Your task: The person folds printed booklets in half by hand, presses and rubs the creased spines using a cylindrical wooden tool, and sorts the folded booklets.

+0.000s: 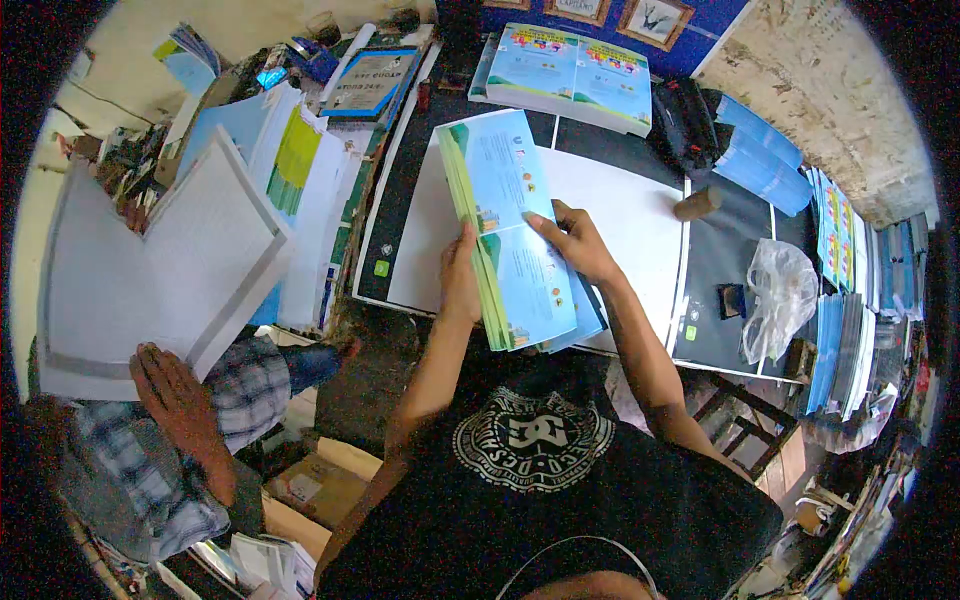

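Note:
A stack of printed blue and green sheets (pixel 515 270) is held up over the table, tilted, its layered green edges fanned slightly on the left side. My left hand (pixel 461 275) grips the stack's left edge, the thumb near its middle. On the opposite edge my right hand (pixel 580 245) is closed round the sheets, with its thumb on the printed top face. Beneath the stack, a large white sheet (pixel 620 210) lies on the black table surface (pixel 715 270). Part of a darker blue sheet shows below the stack's lower right side.
A tall printed stack (pixel 570 75) stands at the back. On the right are a wooden cylinder (pixel 697 204), a plastic bag (pixel 778 300), a small dark box (pixel 731 300) and blue bundles (pixel 765 165). At left, a co-worker's hand (pixel 180 400) touches large white sheets (pixel 150 280).

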The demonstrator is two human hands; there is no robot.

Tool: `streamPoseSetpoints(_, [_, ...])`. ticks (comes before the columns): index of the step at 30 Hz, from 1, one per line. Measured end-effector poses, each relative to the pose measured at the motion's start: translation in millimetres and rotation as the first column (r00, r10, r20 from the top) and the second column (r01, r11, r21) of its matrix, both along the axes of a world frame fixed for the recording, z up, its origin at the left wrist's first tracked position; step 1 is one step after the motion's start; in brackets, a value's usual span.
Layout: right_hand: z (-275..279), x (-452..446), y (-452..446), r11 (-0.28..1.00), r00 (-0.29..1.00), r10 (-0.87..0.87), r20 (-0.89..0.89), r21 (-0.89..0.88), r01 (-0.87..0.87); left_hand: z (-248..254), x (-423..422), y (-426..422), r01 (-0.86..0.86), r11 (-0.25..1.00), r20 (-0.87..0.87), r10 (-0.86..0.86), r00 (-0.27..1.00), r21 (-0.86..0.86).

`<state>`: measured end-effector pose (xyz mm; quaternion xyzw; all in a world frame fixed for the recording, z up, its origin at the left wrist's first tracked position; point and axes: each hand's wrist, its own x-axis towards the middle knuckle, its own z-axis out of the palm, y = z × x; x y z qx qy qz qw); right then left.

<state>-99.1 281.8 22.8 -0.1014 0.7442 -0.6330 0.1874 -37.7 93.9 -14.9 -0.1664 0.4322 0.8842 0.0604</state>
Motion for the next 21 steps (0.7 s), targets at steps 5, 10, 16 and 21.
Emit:
streamPoseSetpoints(5, [-11.6,-2.8,5.0,1.0,0.999,-0.005,-0.047,0.005,0.005,5.8,9.6,-23.7,-0.088,0.993,0.011,0.089,0.996,-0.074])
streamPoseSetpoints(10, [-28.3,-17.4,27.7,0.935,0.954,-0.092,-0.284,0.306,0.181,20.6,21.8,-52.8,-0.182,0.983,-0.007,0.182,0.983,0.014])
streamPoseSetpoints(16, [-43.3,-19.1,14.2,0.928,0.909,-0.031,-0.416,0.326,0.181,10.1,3.0,-16.2,-0.13,0.94,0.02,0.143,0.989,-0.316])
streamPoseSetpoints(21, [-28.8,-16.5,16.3,0.988,0.991,-0.074,-0.108,0.124,0.087,-16.9,-12.3,23.8,-0.054,0.998,0.039,0.053,0.998,0.023])
